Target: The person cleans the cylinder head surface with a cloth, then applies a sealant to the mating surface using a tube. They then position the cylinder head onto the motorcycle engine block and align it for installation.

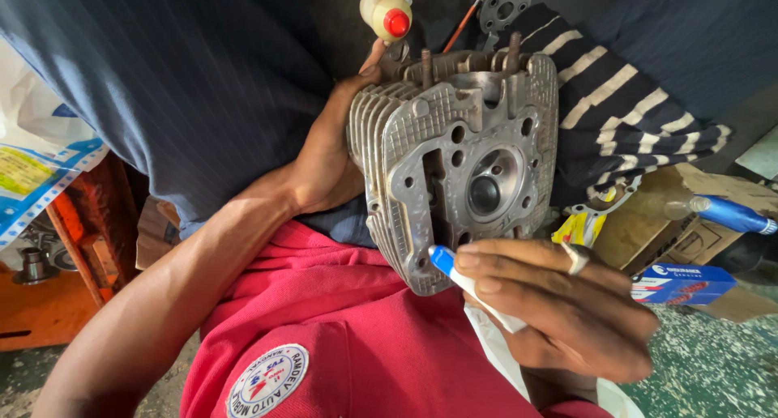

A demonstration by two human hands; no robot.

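The left hand wraps around the finned side of a metal cylinder head, fingers curled over the cooling fins and thumb reaching up near the top studs, propping the casting upright against the person's lap and dark shirt. The right hand pinches a small white tube with a blue tip between thumb and fingers, its nozzle touching the lower edge of the head's flat face.

The casting looks heavy and rigid, a solid piece of grey metal with thin fins that give a sure, ridged hold but have hard edges; the machined face and its round chamber seem the parts best kept clear of knocks. The fins and outer rim look like the soundest places to hold it. The tube looks light and soft, likely to yield under a squeeze.

Room is tight: a red garment lies just below, a striped cloth just beside the head on the right, and cardboard boxes with a blue pen-like tool near beyond it. A small cream bottle with a red cap sits above.
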